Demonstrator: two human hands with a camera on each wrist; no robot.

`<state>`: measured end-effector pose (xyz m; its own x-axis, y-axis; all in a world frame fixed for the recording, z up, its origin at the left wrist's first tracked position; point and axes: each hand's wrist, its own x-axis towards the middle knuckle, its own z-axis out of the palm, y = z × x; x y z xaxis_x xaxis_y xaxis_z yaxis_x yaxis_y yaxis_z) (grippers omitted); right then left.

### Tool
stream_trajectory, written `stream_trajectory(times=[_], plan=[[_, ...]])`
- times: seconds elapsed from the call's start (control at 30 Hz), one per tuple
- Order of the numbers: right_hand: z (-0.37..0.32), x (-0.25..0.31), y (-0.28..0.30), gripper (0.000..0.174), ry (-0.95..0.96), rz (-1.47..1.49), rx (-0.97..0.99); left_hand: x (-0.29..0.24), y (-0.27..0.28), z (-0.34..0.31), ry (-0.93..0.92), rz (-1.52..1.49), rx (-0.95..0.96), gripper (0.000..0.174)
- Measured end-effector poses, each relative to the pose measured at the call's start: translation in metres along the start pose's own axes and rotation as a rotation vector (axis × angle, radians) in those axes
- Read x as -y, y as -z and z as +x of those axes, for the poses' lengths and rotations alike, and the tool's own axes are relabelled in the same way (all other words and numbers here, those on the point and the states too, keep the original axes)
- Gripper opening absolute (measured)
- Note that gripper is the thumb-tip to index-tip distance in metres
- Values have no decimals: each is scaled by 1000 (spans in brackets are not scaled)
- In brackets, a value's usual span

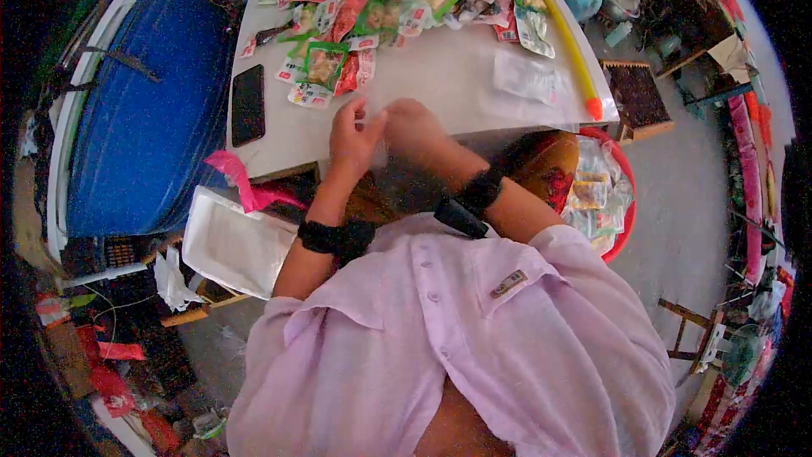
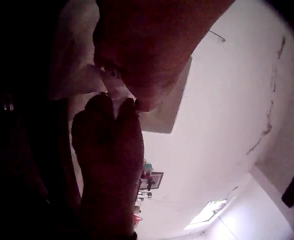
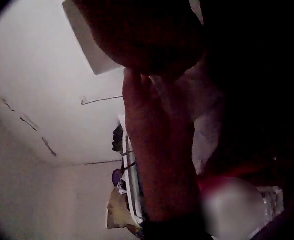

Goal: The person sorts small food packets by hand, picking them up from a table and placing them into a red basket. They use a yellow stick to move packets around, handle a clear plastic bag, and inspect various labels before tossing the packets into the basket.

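Both hands meet at the near edge of the table, pinching a clear plastic bag (image 2: 76, 75) between them. My left hand (image 1: 353, 137) has its thumb and fingers closed on the film, fingertips right beside the other hand. The right hand (image 1: 417, 131), blurred in the head view, grips the same film with curled fingers. In the right wrist view the bag (image 3: 207, 132) hangs down as a pale, see-through sheet. Small food packets (image 1: 326, 63) in green, red and clear wrapping lie just beyond the left hand. More clear bags (image 1: 529, 78) lie flat to the right.
A heap of packets (image 1: 381, 0) covers the back of the table. A black phone (image 1: 248, 106) lies at its left edge and a yellow stick (image 1: 558, 34) along its right. Below stand a white foam box (image 1: 233, 237) and a red basin (image 1: 630, 203) holding packets. A blue tub (image 1: 152, 110) is at left.
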<state>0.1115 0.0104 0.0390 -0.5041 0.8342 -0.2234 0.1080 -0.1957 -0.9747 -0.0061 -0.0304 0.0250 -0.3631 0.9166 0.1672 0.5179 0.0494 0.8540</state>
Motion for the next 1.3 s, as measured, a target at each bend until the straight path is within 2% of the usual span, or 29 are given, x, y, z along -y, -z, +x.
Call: stream_trajectory(times=[0.03,0.1,0.2,0.33,0.5,0.6,0.7,0.73,0.8,0.83,0.93,1.03,1.1,1.13,1.17,1.23,1.3], plan=[[1,-7,2,15,3,136,-18,-2,3,-3,-101,42,-1,36],[11,-23,8,14,67,207,40,-4,8,-9,-302,124,1,29],[13,-27,8,14,109,224,53,-11,8,-17,-145,99,134,27],[-3,-10,6,15,103,104,4,-18,7,-21,-69,15,141,22],[-3,-10,9,16,127,214,26,3,5,-15,19,-88,188,19],[-6,-8,10,16,122,215,41,14,0,-12,118,-114,113,17],[-9,0,10,16,67,130,24,-4,14,-16,216,-234,82,17],[-10,3,9,16,41,95,10,-9,16,-18,102,-93,61,18],[-13,7,6,16,85,38,160,-18,17,-27,-123,192,14,20],[-14,8,4,16,108,10,236,-26,20,-35,-70,183,42,25],[-11,6,2,17,162,-25,310,-26,30,-42,-108,202,-47,26],[-3,10,0,18,134,-28,384,2,59,-37,-139,230,-207,28],[-4,26,-5,21,73,-61,318,-4,88,-33,-12,258,-286,28],[-3,32,-9,22,43,-78,287,-11,101,-32,-81,315,-382,28],[9,25,-12,22,121,-124,259,-16,111,-30,-150,372,-479,28],[48,3,-15,22,276,-214,202,-13,129,-25,-241,592,-546,28],[70,18,-17,21,473,-600,141,-12,135,-20,-297,739,-590,29]])
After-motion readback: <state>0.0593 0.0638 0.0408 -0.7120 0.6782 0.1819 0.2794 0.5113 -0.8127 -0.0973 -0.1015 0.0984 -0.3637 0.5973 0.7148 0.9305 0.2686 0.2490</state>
